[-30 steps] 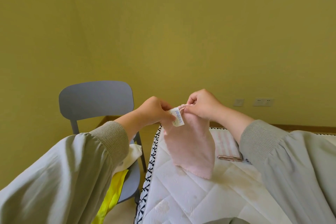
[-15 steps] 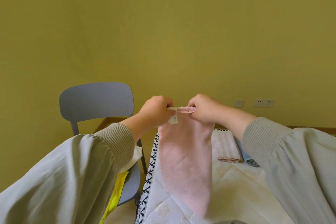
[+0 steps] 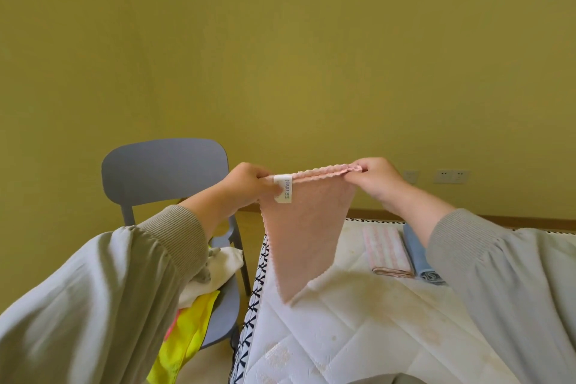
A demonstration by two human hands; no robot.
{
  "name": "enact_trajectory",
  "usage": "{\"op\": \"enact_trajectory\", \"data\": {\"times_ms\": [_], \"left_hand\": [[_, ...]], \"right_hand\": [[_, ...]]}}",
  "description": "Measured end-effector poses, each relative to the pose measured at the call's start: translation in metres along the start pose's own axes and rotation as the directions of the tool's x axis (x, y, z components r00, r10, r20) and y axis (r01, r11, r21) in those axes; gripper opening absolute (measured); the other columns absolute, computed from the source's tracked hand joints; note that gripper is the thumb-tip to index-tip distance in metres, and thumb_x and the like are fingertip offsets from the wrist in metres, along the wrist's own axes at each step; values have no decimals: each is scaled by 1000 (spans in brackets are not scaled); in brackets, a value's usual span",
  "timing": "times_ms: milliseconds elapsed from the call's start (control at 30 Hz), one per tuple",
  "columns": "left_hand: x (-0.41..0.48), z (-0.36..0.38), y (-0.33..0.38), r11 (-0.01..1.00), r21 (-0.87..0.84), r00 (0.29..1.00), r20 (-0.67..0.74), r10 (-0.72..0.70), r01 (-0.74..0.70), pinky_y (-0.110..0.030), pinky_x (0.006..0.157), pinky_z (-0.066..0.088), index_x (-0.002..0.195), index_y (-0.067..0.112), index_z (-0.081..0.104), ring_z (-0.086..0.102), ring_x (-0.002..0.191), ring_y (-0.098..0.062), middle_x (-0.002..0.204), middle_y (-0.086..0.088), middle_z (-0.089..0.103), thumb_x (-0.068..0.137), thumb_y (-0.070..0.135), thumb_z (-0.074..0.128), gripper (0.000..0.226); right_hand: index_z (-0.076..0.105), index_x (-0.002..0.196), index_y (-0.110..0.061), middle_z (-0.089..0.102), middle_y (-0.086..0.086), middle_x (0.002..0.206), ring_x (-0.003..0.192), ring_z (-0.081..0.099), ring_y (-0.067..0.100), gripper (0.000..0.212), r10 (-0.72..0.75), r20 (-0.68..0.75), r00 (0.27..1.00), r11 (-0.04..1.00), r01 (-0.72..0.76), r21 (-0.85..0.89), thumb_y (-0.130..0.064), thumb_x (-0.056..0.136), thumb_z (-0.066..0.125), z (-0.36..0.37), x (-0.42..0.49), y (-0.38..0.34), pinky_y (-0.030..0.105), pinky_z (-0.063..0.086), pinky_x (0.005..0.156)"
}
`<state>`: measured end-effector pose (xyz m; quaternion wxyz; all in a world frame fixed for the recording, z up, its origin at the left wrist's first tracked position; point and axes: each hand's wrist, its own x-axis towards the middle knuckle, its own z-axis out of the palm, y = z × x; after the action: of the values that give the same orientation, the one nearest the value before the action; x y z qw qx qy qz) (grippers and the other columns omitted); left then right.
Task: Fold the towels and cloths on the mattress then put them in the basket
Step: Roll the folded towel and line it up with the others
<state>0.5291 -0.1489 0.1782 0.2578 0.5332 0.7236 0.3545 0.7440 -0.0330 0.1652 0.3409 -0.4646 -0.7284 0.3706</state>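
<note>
A heap of cloths (image 3: 202, 305), perhaps two or three, sits on the chair (image 3: 162, 171). The left hand (image 3: 246, 184) and right hand (image 3: 378, 179) each pinch a top corner of the one pink cloth (image 3: 307, 227). Its taut edge runs across between them, and the rest hangs to a point over the mattress (image 3: 358, 337). Two folded pieces lie rightward: striped towel (image 3: 388, 248), blue cloth (image 3: 419, 259).

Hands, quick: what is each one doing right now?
Left hand: pinching the pink cloth at its top corner, by the white label.
Right hand: pinching the opposite top corner of the pink cloth.
</note>
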Motion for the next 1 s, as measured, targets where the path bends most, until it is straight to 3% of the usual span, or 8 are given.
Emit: {"op": "enact_trajectory", "data": {"times_ms": [67, 167, 267, 467, 567, 667, 833, 1000], "left_hand": [[-3, 0, -1, 965, -262, 1000, 12, -21, 23, -39, 89, 55, 89, 14, 67, 67, 96, -25, 99, -13, 70, 91, 15, 64, 4], [-6, 1, 2, 894, -445, 998, 47, -36, 53, -32, 74, 59, 96, 12, 65, 65, 81, -20, 94, -10, 67, 94, 13, 59, 7], [-9, -1, 8, 835, -541, 993, 97, -62, 105, -21, 52, 52, 98, 9, 64, 58, 66, -15, 84, -7, 63, 94, 12, 58, 8], [-1, 2, 3, 795, -550, 964, 210, -164, 255, -19, 45, 50, 96, 0, 62, 59, 52, -10, 76, -7, 62, 91, 9, 62, 10], [16, 19, -16, 888, -387, 968, 87, -234, 249, -23, 52, 54, 86, 3, 62, 59, 64, -15, 81, -9, 62, 88, 13, 67, 11], [34, 44, -44, 986, 43, 986, -55, -159, 161, -23, 47, 38, 75, 4, 62, 46, 54, -16, 67, -7, 53, 89, 20, 64, 21], [71, 95, -103, 935, 319, 988, -83, -134, 153, -22, 38, 18, 49, 15, 41, 32, 46, -15, 49, -1, 38, 91, 13, 52, 43], [110, 143, -165, 800, 583, 986, -4, -169, 139, -26, 52, 38, 74, 17, 58, 58, 71, -27, 67, -1, 50, 94, 20, 44, 24]], "right_hand": [[61, 91, 10, 52, 6, 80, 78, 44, 16, 22, 31, 12, 999, 991, -32, 133, -12, 86, 62, -2, 1, 0, 29, 33, 71], [56, 83, -3, 49, 7, 81, 80, 46, 20, 16, 66, 90, 994, 947, -91, 307, -15, 92, 59, -4, -1, -6, 33, 39, 68], [53, 78, -18, 52, 6, 80, 79, 49, 20, 16, 89, 128, 988, 924, -130, 360, -15, 93, 59, -9, -6, -12, 28, 39, 63], [66, 93, -7, 68, 9, 90, 79, 65, 21, 6, 160, 238, 958, 903, -239, 358, -7, 91, 60, -9, -9, -1, 33, 52, 75], [65, 97, -5, 65, 11, 90, 79, 62, 24, 10, 223, 244, 944, 936, -277, 216, -11, 90, 62, 5, 0, 20, 36, 52, 76], [54, 74, -9, 51, 6, 69, 63, 50, 22, 16, 248, 184, 951, 964, -261, 50, -8, 88, 60, 26, 13, 49, 30, 48, 60], [29, 49, -19, 25, 1, 54, 59, 23, 19, 47, 146, 19, 989, 959, -137, -246, -9, 80, 63, 75, 39, 117, 30, 17, 54], [58, 58, -9, 51, 9, 58, 61, 43, 27, 25, 252, -63, 966, 884, -256, -391, -15, 82, 60, 118, 68, 181, 30, 29, 52]]}}
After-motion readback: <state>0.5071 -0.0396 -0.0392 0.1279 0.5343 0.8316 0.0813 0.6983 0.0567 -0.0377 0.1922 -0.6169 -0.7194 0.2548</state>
